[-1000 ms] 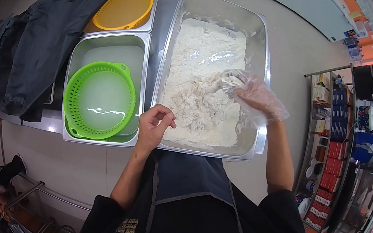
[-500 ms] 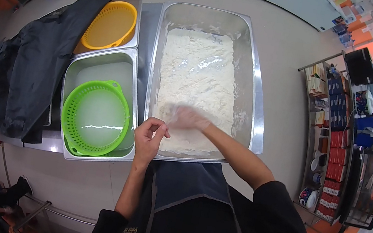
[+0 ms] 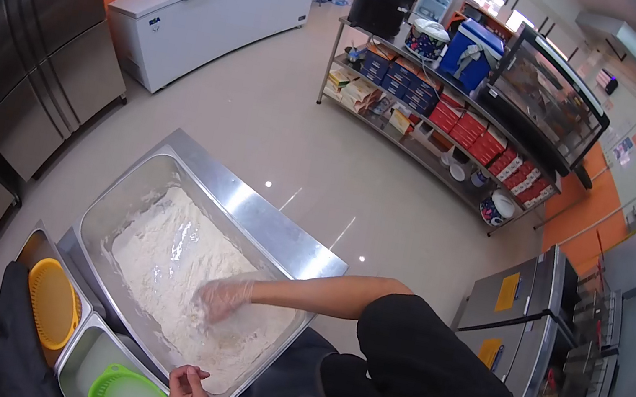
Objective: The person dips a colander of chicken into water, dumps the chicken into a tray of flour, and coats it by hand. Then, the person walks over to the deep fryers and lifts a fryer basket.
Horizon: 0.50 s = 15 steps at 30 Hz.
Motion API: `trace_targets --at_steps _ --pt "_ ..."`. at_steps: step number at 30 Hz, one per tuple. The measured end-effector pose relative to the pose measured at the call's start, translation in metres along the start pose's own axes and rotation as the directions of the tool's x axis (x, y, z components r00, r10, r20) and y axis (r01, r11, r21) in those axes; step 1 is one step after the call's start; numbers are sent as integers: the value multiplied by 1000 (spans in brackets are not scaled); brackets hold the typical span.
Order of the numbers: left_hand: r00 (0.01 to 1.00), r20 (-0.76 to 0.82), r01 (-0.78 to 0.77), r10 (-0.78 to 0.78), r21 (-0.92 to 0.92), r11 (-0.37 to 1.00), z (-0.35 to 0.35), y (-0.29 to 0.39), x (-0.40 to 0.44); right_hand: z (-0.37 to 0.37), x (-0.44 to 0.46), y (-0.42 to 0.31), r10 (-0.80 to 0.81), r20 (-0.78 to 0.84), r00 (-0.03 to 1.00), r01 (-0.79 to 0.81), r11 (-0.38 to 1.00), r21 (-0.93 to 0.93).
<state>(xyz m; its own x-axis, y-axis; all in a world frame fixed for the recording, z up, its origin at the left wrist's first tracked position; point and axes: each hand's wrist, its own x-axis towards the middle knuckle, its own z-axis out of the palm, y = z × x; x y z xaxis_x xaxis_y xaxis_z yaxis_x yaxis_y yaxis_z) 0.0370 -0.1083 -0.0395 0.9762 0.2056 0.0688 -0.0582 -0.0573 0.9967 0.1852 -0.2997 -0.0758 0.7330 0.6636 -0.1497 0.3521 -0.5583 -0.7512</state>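
The right hand (image 3: 223, 301), in a clear glove, is down in the flour mixture (image 3: 173, 245), right of the middle of the large metal pan (image 3: 117, 206). The fingers go into the white mass and are blurred, so I cannot tell if they are spread or pressed together. The flour mixture lies on the bottom of this pan, at the lower left of the frame, with shiny wet places in its upper part. Between the right hand and the pan's upper right wall there is some room; the forearm passes over the rim at the right corner.

The left hand (image 3: 190, 390) is bare, at the lower edge of the same pan, near the rim. Its fingers are bent loosely inward; whether the thumb touches the fingertips I cannot tell.

Just beside the left hand, at the bottom of the frame, is a green basket (image 3: 103, 392) in a smaller pan (image 3: 81, 361) with cloudy liquid. A yellow basket (image 3: 53, 303) is farther left, next to dark cloth (image 3: 8, 339). Beyond the large pan's upper right edge runs a strip of steel table (image 3: 263, 219), and then wide floor (image 3: 262, 129) extends up to the shelf rack (image 3: 421, 144).
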Motion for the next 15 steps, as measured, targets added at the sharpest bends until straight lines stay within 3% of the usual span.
trace_targets --at_steps 2,5,8,11,14,15 --pt "1000 22 4 -4 17 1000 -1 2 0 -4 0 8 -53 -137 989 55 998 10" --pt "999 30 12 -13 20 1000 0 5 -2 -25 -7 -2 168 82 982 -174 982 71" --pt "1000 20 21 -21 2 1000 0 6 -3 -28 -11 -7 195 15 981 -195 981 -3" --pt "1000 22 20 -19 -19 1000 -1 3 -3 -46 -27 -32 175 46 983 -179 979 101" --pt "998 33 54 -55 35 998 -4 0 2 -31 -22 -14 39 -96 995 -53 988 -144" --pt "998 12 60 -59 -15 998 0 7 2 -59 -30 -44 191 127 973 -178 978 -106"
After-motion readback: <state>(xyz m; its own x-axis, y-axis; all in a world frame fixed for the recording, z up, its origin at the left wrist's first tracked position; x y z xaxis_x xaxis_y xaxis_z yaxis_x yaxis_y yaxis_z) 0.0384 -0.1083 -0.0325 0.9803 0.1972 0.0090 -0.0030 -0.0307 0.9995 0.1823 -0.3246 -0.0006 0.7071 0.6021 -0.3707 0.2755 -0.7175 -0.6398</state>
